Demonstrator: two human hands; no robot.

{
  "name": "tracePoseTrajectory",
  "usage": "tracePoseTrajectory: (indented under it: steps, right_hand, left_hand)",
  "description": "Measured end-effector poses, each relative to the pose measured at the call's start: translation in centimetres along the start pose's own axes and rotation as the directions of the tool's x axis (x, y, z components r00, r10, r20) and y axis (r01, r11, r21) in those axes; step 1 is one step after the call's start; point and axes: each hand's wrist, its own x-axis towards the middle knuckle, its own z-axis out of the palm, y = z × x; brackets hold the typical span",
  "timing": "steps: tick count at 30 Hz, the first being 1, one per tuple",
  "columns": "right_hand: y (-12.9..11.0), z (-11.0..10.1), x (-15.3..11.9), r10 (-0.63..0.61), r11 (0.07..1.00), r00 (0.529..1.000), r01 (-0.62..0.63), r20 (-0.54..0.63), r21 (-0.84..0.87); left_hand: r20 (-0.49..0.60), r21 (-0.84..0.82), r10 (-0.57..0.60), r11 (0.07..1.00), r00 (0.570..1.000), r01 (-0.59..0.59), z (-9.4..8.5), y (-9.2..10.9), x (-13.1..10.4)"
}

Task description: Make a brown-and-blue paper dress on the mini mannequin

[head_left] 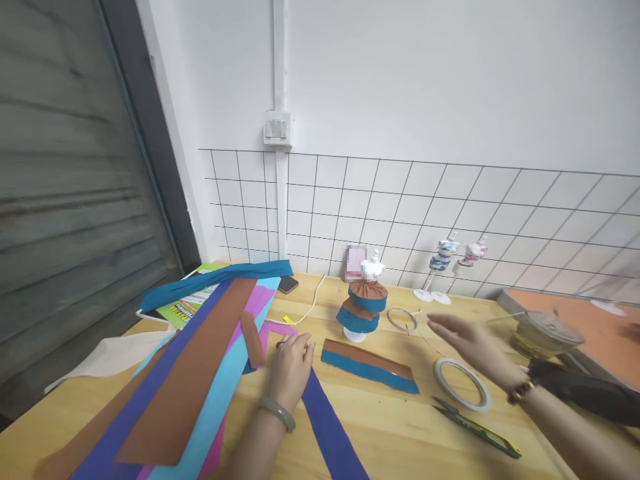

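Note:
My left hand (291,368) rests palm down on a dark blue paper strip (327,427) on the wooden table (390,433), fingers loosely curled, holding nothing that I can see. My right hand (467,343) hovers flat and open above the table, fingers stretched left toward a thin ring (401,319). Between the hands lies a brown and blue paper strip (369,366). A small doll (364,300) in a brown and blue paper skirt stands behind it. A white tape roll (463,383) lies under my right wrist.
Long paper strips in brown, blue, cyan and magenta (195,380) lie at the left. Snips (475,427) lie near the front right. Two small figures on stands (453,263) line the grid-tiled wall. A glass bowl (547,333), a phone (289,285) and a white cable (310,308) are nearby.

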Motion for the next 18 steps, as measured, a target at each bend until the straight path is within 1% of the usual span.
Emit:
tracePoseTrajectory:
  steps: [4,6,8,11,14,18]
  right_hand:
    - [3.6,0.3,-4.7,0.047,0.988,0.996,-0.034,0.079,-0.154]
    - [4.7,0.7,-6.0,0.056,0.975,0.992,-0.031,0.109,-0.218]
    - [5.4,1.2,-6.2,0.053,0.962,0.991,-0.018,0.124,-0.272]
    - [5.9,2.1,-4.7,0.023,0.944,0.991,0.023,0.134,-0.330]
    - [6.0,3.4,-1.8,-0.001,0.930,0.988,0.059,0.157,-0.364]
    - [5.8,6.0,2.5,-0.016,0.931,0.979,0.088,0.202,-0.354]
  left_hand:
    - [0.023,0.004,0.054,0.999,0.998,-0.054,0.2,1.3,-0.5]
    - [0.037,0.014,0.067,0.998,0.997,-0.068,0.5,1.8,-0.8]
    - [0.049,0.027,0.080,0.996,0.996,-0.081,0.7,2.2,-1.0]
    - [0.062,0.049,0.102,0.993,0.993,-0.105,1.1,2.7,-1.2]
    - [0.071,0.061,0.129,0.989,0.989,-0.134,1.4,2.9,-1.4]
    - [0.082,0.057,0.167,0.983,0.982,-0.172,1.6,3.0,-1.5]
